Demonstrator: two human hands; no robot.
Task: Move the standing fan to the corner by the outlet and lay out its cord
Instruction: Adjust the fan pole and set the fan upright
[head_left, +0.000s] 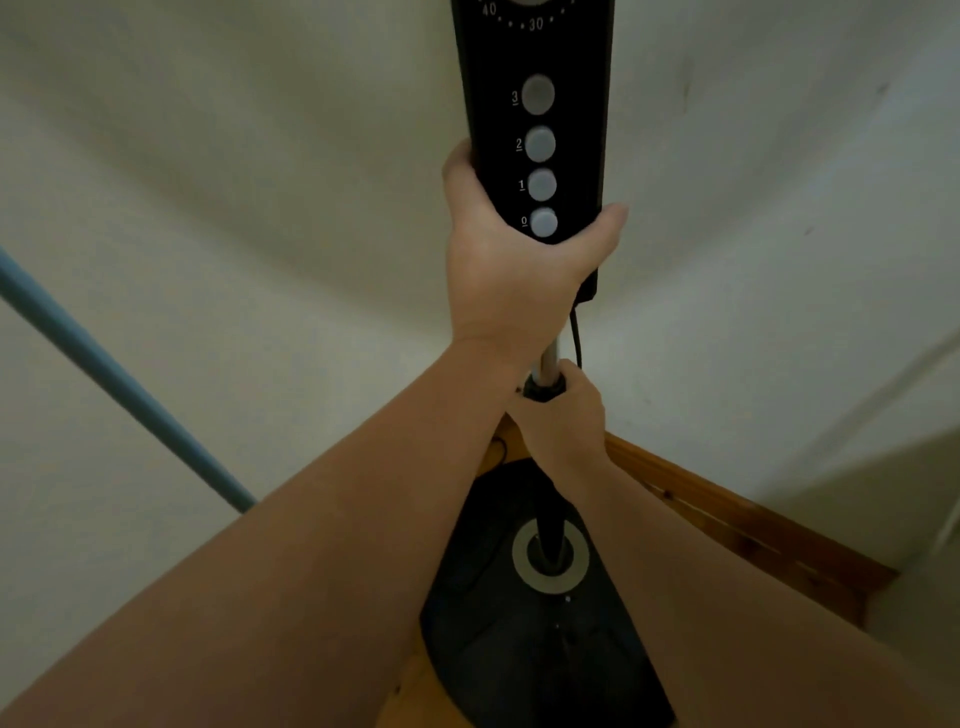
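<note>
- Two pale walls (260, 182) meet in a corner, with wooden skirting (727, 519) along their foot and a strip of wooden floor (405, 691) showing below.
- The fan (576, 130) stands upright right in that corner. Its dark round base (519, 649) sits on the floor close to the skirting.
- A blue bar (119, 384) slants across the wall well left of the fan.
- The left hand (504, 270) grips the lower end of the fan's black control panel. Its thumb (608, 223) hooks round the right edge, and its fingers wrap behind, out of sight.
- The right hand (569, 415) is lower on the fan, fingers curled tight together round the black collar (540, 389) on the silver pole (549, 358).
- A black cord (575, 332) hangs from the panel's bottom, just right of the pole, and passes behind the right hand. Where it runs after that I cannot tell.
- Four grey buttons (540, 143), marked 3 down to 0, line the panel above the left thumb.
</note>
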